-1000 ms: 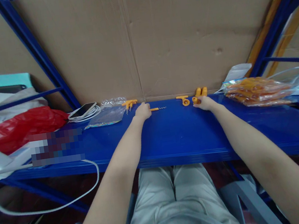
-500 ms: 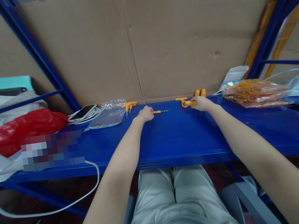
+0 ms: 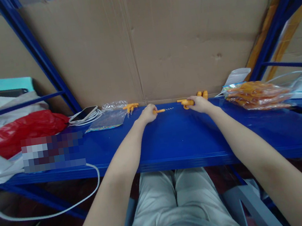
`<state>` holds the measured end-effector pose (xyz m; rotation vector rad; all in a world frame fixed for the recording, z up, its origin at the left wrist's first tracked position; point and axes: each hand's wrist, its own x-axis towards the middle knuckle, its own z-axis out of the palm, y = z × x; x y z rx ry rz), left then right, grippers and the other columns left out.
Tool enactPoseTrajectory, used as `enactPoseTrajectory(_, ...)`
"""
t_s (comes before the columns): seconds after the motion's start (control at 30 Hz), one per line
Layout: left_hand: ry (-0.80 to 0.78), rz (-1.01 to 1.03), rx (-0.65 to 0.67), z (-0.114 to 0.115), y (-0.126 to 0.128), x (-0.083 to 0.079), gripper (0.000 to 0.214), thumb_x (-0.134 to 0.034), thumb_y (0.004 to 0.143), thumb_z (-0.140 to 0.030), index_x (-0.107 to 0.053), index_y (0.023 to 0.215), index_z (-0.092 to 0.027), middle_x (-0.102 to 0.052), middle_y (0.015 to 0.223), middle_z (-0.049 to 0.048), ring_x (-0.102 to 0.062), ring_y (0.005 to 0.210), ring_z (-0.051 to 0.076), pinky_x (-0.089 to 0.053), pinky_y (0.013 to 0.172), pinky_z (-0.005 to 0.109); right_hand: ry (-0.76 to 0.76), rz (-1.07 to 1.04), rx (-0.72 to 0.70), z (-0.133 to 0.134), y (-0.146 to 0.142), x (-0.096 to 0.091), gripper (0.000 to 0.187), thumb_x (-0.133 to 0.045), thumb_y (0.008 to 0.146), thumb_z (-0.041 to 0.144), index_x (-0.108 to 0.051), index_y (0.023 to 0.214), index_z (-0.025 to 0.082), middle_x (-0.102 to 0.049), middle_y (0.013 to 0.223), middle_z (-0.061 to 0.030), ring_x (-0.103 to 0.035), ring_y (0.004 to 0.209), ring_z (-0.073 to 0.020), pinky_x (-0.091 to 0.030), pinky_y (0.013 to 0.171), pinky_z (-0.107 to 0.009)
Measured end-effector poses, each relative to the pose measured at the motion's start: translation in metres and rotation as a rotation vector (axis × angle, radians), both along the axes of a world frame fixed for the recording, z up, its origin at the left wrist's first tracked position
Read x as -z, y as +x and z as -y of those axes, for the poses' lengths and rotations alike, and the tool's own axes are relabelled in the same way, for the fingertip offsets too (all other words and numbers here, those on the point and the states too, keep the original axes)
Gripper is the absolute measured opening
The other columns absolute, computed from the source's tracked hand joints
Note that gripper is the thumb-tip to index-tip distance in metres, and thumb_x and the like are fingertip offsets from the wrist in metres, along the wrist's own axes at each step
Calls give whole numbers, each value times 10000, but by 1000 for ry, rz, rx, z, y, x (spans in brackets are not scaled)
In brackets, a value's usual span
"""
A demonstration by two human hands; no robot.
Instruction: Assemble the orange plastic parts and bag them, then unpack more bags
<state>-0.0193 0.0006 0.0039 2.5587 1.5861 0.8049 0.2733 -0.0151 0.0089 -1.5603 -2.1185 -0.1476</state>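
Note:
My left hand [image 3: 147, 113] is closed on the orange handle end of a small corkscrew piece [image 3: 162, 110], whose metal spiral points right along the blue shelf [image 3: 177, 139]. My right hand [image 3: 200, 103] is closed on an orange plastic piece [image 3: 185, 103] that sticks out to its left. Two more orange pieces [image 3: 202, 93] lie just behind the right hand against the cardboard. Another orange part [image 3: 130, 107] lies left of my left hand.
A bag of orange parts [image 3: 258, 95] lies at the right. At the left sit a clear plastic bag [image 3: 108, 118], a phone [image 3: 83, 114] on a white cable, and a red bag [image 3: 18, 130]. A cardboard wall [image 3: 157, 41] backs the shelf.
My right hand has moved left, away from the two orange pieces, carrying an orange piece toward the middle. My left hand has drawn the corkscrew piece slightly right.

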Motion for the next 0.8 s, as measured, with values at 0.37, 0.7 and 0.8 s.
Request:
enactPoseTrajectory(0.37, 91, 6, 148, -5, 4, 5, 159, -618, 724, -80, -638, 855, -167, -638, 1080, 85, -622, 997, 217, -495, 939, 355, 21, 147, -141, 16, -39, -11, 372, -570, 830, 161, -673, 1187, 170, -683, 1213, -119, -622, 1151, -298, -464, 1001, -420)
enactPoseTrajectory(0.7, 98, 36, 149, -10, 0, 7, 132, -629, 715, -124, -639, 833, -181, -647, 1038, 62, -632, 953, 195, -502, 931, 344, -13, 197, -92, 18, -37, -11, 421, -561, 827, 121, -642, 1240, 148, -654, 1269, -139, -597, 1202, -295, -447, 1032, -428)
enactPoseTrajectory(0.8, 81, 18, 129, -7, 2, 6, 141, -620, 724, -130, -651, 852, -179, -648, 1049, 67, -633, 973, 202, -497, 941, 347, -7, 128, -140, 21, -43, -11, 495, -572, 816, 103, -595, 1309, 138, -625, 1314, -146, -589, 1219, -274, -447, 1043, -410)
